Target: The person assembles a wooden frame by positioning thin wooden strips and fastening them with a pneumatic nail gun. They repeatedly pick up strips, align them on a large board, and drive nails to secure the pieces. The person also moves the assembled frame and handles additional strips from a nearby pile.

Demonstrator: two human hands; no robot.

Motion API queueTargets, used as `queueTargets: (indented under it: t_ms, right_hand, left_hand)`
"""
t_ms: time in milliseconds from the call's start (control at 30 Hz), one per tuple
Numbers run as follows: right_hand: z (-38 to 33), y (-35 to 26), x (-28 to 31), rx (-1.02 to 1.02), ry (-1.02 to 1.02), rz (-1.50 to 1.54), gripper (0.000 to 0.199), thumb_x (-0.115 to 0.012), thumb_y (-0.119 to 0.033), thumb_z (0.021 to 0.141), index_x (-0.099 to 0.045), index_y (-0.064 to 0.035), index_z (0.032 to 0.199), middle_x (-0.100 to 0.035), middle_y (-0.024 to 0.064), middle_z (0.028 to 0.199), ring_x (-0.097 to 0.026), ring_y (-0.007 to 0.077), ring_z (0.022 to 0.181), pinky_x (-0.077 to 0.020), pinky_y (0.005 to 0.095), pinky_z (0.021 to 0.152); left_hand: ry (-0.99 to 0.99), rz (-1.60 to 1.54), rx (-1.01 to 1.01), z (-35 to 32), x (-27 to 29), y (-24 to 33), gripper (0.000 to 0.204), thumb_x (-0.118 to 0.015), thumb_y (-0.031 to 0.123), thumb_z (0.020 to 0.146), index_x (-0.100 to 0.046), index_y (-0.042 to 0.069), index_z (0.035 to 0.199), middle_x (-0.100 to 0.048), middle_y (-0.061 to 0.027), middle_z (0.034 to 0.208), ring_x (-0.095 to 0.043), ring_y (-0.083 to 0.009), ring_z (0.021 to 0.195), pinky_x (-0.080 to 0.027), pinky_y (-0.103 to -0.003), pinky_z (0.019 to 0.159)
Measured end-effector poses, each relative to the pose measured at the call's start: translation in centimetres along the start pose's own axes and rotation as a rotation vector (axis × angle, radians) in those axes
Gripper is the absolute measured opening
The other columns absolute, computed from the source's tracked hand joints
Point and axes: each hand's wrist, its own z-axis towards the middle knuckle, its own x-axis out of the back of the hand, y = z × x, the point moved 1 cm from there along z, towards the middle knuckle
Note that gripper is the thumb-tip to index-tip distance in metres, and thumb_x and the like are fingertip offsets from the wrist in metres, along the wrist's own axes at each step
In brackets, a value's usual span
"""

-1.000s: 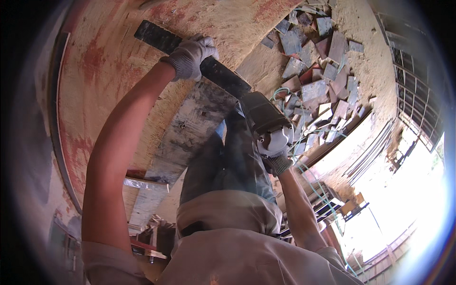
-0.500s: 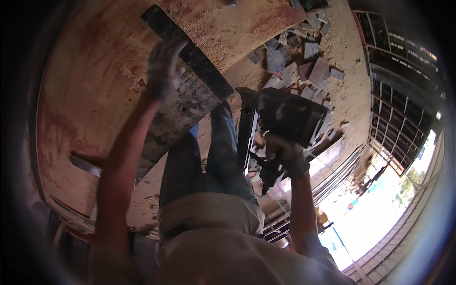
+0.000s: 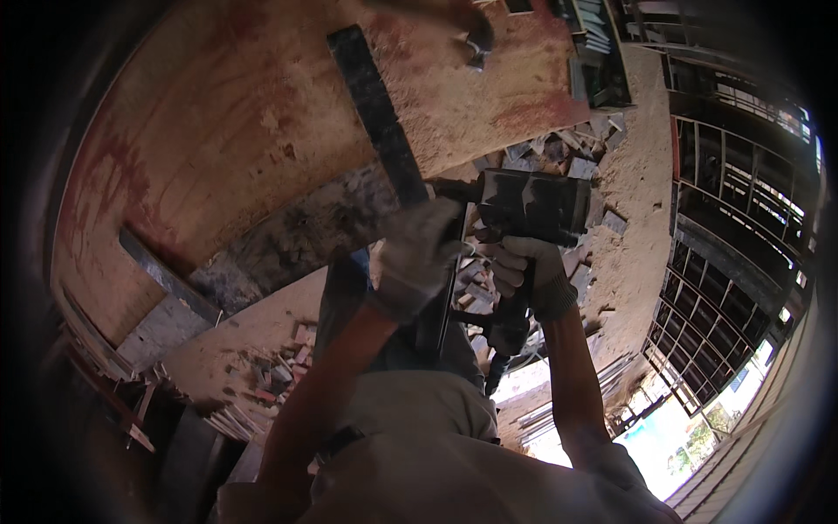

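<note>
Gripped in my gloved right hand [image 3: 525, 266] is a black nail gun [image 3: 534, 206], its bulky head to the right of the table corner and its long straight magazine running down in front of my legs. My gloved left hand [image 3: 417, 258] is at the magazine's left side, blurred by motion, so its finger grip is unclear. A narrow dark wooden strip [image 3: 377, 109] lies on the tabletop [image 3: 253, 113], its near end just above my left hand. Along the table's near edge is a dark stained board [image 3: 297, 218].
Another dark strip [image 3: 166, 275] lies at the table's left near corner. A blurred hammer-like tool [image 3: 476, 44] is at the far side, beside a crate [image 3: 602, 52] of thin pieces. Wood offcuts [image 3: 279, 371] litter the floor; metal racks [image 3: 724, 192] stand at the right.
My left hand has left the dark strip and come right and nearer, to the nail gun's magazine. The view has shifted, bringing the crate and hammer-like tool in. My right hand keeps the nail gun.
</note>
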Motion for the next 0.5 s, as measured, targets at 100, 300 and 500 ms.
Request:
queueTargets:
  t_ms: [100,300,500]
  right_hand:
    - [-1.6,-1.0,0.1,0.028,-0.079,0.058,0.021,-0.059,-0.024,0.097,-0.063,-0.0041,0.103,-0.035,-0.0065,0.064,-0.037,0.0086,0.053,-0.0334,0.0283,0.052]
    - [-3.7,-2.9,1.0,0.178,0.057,0.048,0.025,-0.061,-0.03,0.098,-0.066,-0.006,0.099,-0.036,-0.006,0.061,-0.035,0.0102,0.05,-0.0335,0.0285,0.047]
    - [2.8,-10.5,3.9,0.226,-0.019,0.15,0.02,-0.064,-0.028,0.098,-0.06,-0.0099,0.09,-0.051,-0.0021,0.065,-0.049,0.0121,0.052,-0.0462,0.0316,0.049]
  left_hand:
    - [-0.127,-0.009,0.013,3.3,-2.5,2.3,0.014,-0.074,0.01,0.081,-0.068,0.011,0.094,-0.063,-0.0118,0.099,-0.062,-0.0345,0.094,-0.052,-0.046,0.081]
    - [-0.181,-0.005,-0.15,1.3,-1.0,6.5,0.017,-0.071,0.002,0.076,-0.065,0.012,0.089,-0.062,-0.0095,0.085,-0.062,-0.034,0.083,-0.051,-0.047,0.071]
    - [-0.413,0.038,-0.046,0.5,4.4,12.5,0.018,-0.073,0.002,0.072,-0.068,0.01,0.087,-0.062,-0.0098,0.081,-0.062,-0.0341,0.077,-0.05,-0.046,0.066]
